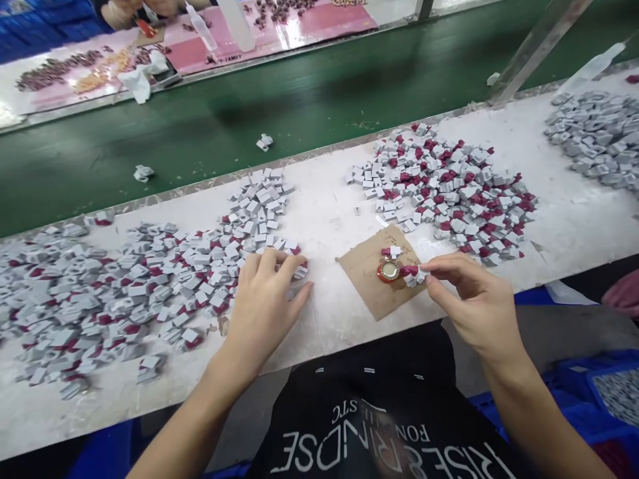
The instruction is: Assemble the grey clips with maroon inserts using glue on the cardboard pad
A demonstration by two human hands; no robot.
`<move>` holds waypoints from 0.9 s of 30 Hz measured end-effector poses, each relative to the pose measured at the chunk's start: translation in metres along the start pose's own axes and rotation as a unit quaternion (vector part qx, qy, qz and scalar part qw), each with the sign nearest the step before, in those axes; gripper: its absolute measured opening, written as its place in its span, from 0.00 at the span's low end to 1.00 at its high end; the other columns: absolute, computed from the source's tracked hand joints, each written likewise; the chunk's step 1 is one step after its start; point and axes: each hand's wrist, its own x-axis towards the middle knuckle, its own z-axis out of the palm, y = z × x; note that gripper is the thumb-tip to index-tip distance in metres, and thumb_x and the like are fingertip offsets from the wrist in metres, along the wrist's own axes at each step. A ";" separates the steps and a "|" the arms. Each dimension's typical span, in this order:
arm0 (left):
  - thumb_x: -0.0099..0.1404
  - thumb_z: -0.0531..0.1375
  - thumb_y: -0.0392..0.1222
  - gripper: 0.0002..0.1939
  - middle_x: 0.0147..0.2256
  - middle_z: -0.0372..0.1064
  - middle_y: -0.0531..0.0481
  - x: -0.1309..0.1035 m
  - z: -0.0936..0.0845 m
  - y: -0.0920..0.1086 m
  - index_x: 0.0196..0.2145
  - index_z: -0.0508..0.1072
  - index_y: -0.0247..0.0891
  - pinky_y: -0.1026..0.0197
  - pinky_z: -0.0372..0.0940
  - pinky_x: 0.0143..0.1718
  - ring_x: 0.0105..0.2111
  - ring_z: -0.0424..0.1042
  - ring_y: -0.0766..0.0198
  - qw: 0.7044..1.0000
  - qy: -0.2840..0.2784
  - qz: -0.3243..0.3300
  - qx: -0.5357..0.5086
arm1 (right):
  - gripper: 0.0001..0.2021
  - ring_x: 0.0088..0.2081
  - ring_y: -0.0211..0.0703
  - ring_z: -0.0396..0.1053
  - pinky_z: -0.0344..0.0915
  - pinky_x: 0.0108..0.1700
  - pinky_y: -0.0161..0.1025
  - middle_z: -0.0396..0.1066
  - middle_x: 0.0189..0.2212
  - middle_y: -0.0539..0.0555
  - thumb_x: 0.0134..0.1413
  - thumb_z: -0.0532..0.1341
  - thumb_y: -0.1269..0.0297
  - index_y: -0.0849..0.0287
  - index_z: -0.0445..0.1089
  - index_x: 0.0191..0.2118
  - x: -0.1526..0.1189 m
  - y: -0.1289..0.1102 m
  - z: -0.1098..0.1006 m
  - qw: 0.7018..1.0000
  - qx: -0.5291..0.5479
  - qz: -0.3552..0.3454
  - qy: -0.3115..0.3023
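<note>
Between thumb and forefinger, my right hand [472,299] pinches a small grey and maroon plastic part [413,274], its maroon end beside a bottle cap [388,271] with a red rim. The cap sits on a stained square of brown cardboard [367,286]. Another grey and maroon piece [392,252] lies just behind the cap. My left hand [267,303] rests at the right edge of the left pile of grey and maroon parts [190,279], fingers bent over some pieces. Whether it grips one is hidden beneath the fingers.
A second pile of parts [449,186] lies behind the cardboard. Farther right are plain grey pieces [599,136] and a white squeeze bottle [592,70]. A green conveyor belt [319,100] runs behind the table. Across it, a person's hands [122,10] work at a pink mat [299,30].
</note>
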 end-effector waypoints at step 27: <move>0.73 0.63 0.43 0.07 0.48 0.81 0.42 0.101 -0.014 -0.035 0.48 0.75 0.44 0.46 0.75 0.53 0.49 0.81 0.45 0.986 0.004 -0.076 -0.146 | 0.05 0.45 0.53 0.83 0.82 0.47 0.49 0.84 0.43 0.55 0.69 0.71 0.67 0.49 0.86 0.44 0.009 -0.003 0.007 0.999 -0.022 -0.026 -0.007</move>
